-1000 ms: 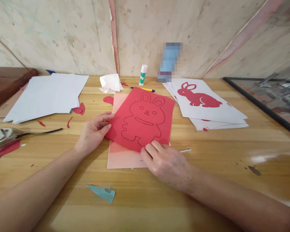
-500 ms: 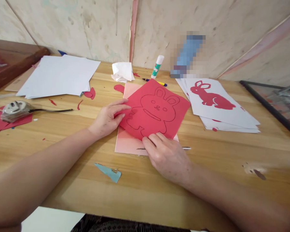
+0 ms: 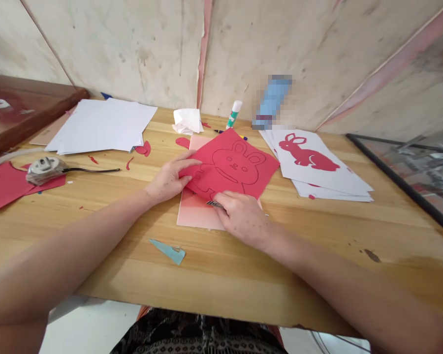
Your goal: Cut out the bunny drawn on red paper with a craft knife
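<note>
A red sheet of paper [image 3: 239, 169], with a bear-like animal drawn on it in dark outline, is tilted over a pale pink sheet [image 3: 194, 214]. Its left corner is between the thumb and fingers of my left hand [image 3: 170, 179]. My right hand [image 3: 241, 216] is closed at the lower edge of the red sheet, with its fingers curled over it. A small black-and-white striped piece [image 3: 213, 203] shows by the right fingertips; what it belongs to is hidden. The right hand covers part of the pink sheet.
Behind stand a glue stick [image 3: 234, 114], a pen [image 3: 243, 137] and crumpled white paper [image 3: 188, 120]. White sheets [image 3: 103, 125] and a tape measure [image 3: 46, 169] lie left. Right is a red rabbit cutout [image 3: 310, 155] on white paper. A blue-green scrap [image 3: 172, 251] lies in front.
My right hand has brought the lower edge of the red sheet upward, so the drawing's lower part is now covered or folded from sight. The striped piece has come into view. The camera has shifted.
</note>
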The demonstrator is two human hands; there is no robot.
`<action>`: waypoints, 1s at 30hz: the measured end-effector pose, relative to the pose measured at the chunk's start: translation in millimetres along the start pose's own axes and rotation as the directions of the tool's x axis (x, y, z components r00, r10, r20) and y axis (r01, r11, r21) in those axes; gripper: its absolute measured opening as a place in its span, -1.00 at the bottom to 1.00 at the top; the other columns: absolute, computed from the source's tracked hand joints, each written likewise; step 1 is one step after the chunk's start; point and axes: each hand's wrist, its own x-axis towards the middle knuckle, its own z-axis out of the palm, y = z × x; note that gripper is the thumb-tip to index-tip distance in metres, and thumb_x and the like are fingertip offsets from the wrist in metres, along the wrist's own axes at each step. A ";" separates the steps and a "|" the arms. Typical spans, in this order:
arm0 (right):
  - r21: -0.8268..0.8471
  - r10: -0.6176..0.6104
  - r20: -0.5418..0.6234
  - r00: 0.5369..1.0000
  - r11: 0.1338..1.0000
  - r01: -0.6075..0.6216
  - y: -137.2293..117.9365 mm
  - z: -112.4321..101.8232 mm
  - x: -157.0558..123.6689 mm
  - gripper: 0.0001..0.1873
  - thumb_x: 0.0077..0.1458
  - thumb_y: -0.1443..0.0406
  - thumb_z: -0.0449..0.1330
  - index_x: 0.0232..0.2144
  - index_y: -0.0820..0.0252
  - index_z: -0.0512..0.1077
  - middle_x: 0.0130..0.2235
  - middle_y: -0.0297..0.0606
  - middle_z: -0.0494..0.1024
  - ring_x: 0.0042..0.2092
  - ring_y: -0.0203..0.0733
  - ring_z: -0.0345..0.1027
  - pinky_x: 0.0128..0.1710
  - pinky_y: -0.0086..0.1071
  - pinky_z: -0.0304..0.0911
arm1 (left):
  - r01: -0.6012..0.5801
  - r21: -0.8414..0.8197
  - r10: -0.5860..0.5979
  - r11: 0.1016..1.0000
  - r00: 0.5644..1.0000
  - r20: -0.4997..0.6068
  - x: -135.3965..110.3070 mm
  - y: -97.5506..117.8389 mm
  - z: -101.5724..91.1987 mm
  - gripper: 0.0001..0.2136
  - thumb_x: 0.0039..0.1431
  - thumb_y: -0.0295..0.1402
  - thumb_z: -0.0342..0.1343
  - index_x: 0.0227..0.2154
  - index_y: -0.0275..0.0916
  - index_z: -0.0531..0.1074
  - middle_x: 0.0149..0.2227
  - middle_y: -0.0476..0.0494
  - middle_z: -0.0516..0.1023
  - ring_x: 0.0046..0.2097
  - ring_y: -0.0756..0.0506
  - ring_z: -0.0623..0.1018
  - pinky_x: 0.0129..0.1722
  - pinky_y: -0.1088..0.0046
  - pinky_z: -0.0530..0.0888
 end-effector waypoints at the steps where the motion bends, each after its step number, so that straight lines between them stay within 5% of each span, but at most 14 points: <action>1: 0.009 -0.002 0.002 1.000 1.000 0.002 0.9 -0.5 0.4 -0.83 0.18 0.36 0.02 -0.35 0.19 0.42 -0.35 -0.28 0.48 -0.32 -0.25 0.30 -0.44 -0.36 -0.08 | 0.019 -0.001 -0.019 1.000 1.000 0.013 1.0 -0.4 -1.3 -0.62 0.07 -0.49 0.04 -0.02 -0.21 0.42 0.24 -0.16 0.23 0.24 -0.15 0.26 0.24 0.19 0.18; 6: 0.014 -0.034 0.020 0.999 0.999 0.034 5.3 -2.7 1.3 -0.81 0.19 0.32 0.01 -0.36 0.20 0.42 -0.36 -0.26 0.49 -0.33 -0.24 0.30 -0.46 -0.34 -0.12 | 0.042 0.054 -0.046 0.998 0.995 0.092 14.4 -1.2 -6.0 -0.63 0.05 -0.45 0.08 -0.03 -0.18 0.44 0.22 -0.14 0.27 0.22 -0.15 0.29 0.21 0.22 0.24; 14: 0.204 -0.032 0.126 0.992 0.979 0.005 10.6 -22.9 4.3 -0.70 0.26 0.12 -0.05 -0.27 0.16 0.37 -0.31 -0.28 0.51 -0.33 -0.25 0.32 -0.47 -0.38 -0.09 | -0.096 0.265 0.074 0.959 0.993 0.092 39.1 -18.0 -6.1 -0.60 0.08 -0.45 0.07 0.03 -0.23 0.38 0.25 -0.22 0.19 0.26 -0.22 0.22 0.22 0.12 0.21; 18: 0.246 -0.009 0.126 0.992 0.969 -0.022 34.8 -31.6 17.5 -0.67 0.30 0.14 -0.17 -0.22 0.19 0.29 -0.41 -0.30 0.47 -0.41 -0.25 0.27 -0.46 -0.38 -0.06 | -0.207 0.378 0.222 0.903 0.975 0.004 27.6 -16.0 -8.1 -0.68 0.16 -0.44 0.02 0.00 -0.23 0.38 0.22 -0.26 0.23 0.25 -0.26 0.21 0.18 0.02 0.25; 22: 0.208 -0.062 0.070 0.996 0.977 0.046 53.9 -31.1 41.2 -0.78 0.26 0.27 -0.08 -0.29 0.17 0.34 -0.41 -0.33 0.47 -0.40 -0.28 0.25 -0.43 -0.39 -0.06 | -0.330 0.313 0.298 0.890 0.943 0.148 1.9 -0.9 -7.2 -0.71 0.24 -0.50 -0.10 -0.04 -0.24 0.41 0.06 -0.23 0.44 0.11 -0.14 0.41 0.11 0.18 0.39; 30: 0.059 -0.231 0.047 0.972 0.972 0.228 53.3 -22.5 70.9 -0.75 0.23 0.34 -0.03 -0.30 0.14 0.45 -0.31 -0.29 0.52 -0.25 -0.24 0.28 -0.46 -0.38 -0.15 | -0.463 0.311 0.369 0.830 0.874 0.315 -24.8 15.1 -5.1 -0.70 0.30 -0.45 -0.09 0.04 -0.29 0.37 0.11 -0.31 0.39 0.18 -0.15 0.36 0.15 0.21 0.37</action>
